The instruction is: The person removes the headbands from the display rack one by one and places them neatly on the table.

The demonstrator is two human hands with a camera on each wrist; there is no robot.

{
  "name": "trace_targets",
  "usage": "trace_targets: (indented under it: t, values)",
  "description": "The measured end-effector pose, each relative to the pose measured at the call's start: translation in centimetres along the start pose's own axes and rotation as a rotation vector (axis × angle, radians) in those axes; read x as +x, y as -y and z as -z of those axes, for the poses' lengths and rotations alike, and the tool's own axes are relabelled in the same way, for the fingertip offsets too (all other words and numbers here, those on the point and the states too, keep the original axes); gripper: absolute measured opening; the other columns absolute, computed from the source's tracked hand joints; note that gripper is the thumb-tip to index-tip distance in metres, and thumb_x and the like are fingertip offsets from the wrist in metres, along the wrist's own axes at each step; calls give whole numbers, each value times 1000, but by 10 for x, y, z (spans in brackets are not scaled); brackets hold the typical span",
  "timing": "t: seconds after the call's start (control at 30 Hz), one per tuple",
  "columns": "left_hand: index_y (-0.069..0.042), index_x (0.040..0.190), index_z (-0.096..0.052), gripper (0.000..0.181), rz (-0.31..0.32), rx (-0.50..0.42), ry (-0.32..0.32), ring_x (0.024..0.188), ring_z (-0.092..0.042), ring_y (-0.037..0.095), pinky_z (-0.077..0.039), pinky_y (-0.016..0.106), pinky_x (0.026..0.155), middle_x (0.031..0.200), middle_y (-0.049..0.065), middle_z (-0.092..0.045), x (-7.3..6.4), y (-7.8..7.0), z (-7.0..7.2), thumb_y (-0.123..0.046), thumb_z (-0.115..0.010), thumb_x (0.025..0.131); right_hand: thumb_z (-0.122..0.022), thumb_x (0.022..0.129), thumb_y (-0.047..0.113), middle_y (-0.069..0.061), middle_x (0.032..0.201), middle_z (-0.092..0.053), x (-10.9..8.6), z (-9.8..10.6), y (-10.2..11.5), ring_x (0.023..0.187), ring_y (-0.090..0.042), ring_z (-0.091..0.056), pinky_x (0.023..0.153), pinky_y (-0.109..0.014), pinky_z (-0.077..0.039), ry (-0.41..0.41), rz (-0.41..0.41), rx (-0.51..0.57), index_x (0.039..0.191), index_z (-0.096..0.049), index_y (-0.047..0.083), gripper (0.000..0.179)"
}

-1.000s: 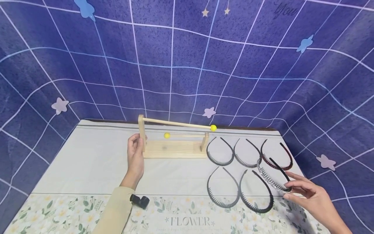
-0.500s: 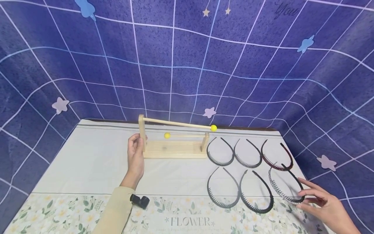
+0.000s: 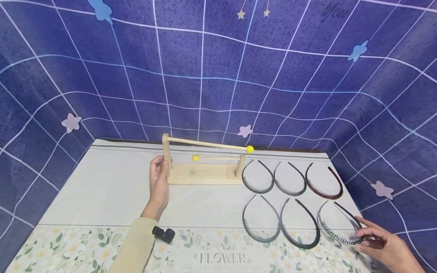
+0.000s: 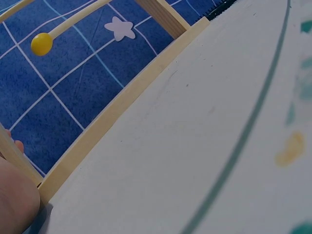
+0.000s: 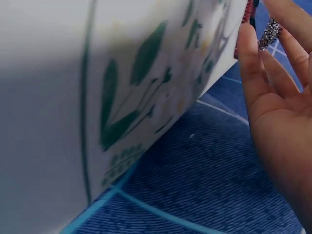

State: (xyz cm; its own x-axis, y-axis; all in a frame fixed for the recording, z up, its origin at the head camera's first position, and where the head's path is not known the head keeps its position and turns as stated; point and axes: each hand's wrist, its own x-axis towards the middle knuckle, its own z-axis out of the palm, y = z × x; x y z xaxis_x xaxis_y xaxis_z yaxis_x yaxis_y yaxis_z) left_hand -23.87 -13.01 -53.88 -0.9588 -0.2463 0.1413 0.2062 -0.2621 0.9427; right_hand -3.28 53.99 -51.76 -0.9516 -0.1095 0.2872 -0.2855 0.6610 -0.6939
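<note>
My left hand (image 3: 159, 185) grips the left upright post of a wooden rack (image 3: 205, 175); the left wrist view shows part of that hand against the post (image 4: 17, 156). Two dowels tipped with yellow balls extend from the rack's posts. At the lower right, my right hand (image 3: 387, 244) pinches the right side of a toothed headband (image 3: 336, 236), black on one side and silvery and glittering on the other. The right wrist view shows its sparkling part (image 5: 269, 35) between thumb and fingers. Whether the headband lies fully on the table cannot be told.
Several dark toothed headbands lie in two rows right of the rack, among them a reddish-brown one (image 3: 324, 194) at the back and a black one (image 3: 302, 245) in front. A blue gridded cloth (image 3: 218, 76) hangs behind the table (image 3: 102, 197).
My right hand has carried the silvery headband rightward and down toward the near edge, away from the back-row headband it overlapped. The left hand and rack have stayed put.
</note>
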Motion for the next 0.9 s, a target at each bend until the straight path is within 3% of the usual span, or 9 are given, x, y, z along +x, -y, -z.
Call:
trace_targets:
  t: [0.13,0.3,0.43,0.53,0.63,0.9]
  values:
    - [-21,150,-45,33,0,15,7,153,-48,23,-32,38,133,162,19,-48,0,0,0,-35,-45,120,-90,62,-28,36,152,-58,-2,0,-9,86,13,-68,73,-4,-53,6,66,-29,105,-78,13,61]
    - [-22,150,-44,34,-2,19,12,155,-46,25,-31,41,134,164,20,-46,-1,-1,0,-36,-45,120,-97,59,-19,42,147,-55,-2,-1,-13,92,19,-58,67,-3,-46,0,79,-143,101,-77,21,62]
    - [-21,151,-43,35,-1,24,15,156,-45,26,-31,40,135,164,16,-46,0,-1,-1,-37,-45,120,-99,56,-14,43,149,-52,0,-1,-13,104,14,-58,72,-2,-39,6,128,-205,100,-76,25,63]
    - [-21,151,-43,36,-4,25,20,157,-44,27,-31,39,135,165,18,-45,0,-1,-1,-37,-44,120,-99,54,-13,41,152,-53,1,0,-14,115,19,-54,78,0,-38,9,181,-217,100,-76,25,64]
    - [-22,151,-42,36,-4,31,25,157,-43,28,-32,38,135,166,20,-43,-1,-1,-1,-38,-44,120,-99,53,-13,39,154,-53,2,0,-15,115,19,-52,79,0,-37,14,214,-221,102,-77,25,66]
    - [-23,151,-41,35,3,34,31,157,-44,25,-33,36,134,165,13,-45,0,-1,0,-38,-42,120,-100,52,-12,38,157,-51,1,-1,-16,131,25,-47,94,5,-34,32,244,-246,105,-78,26,69]
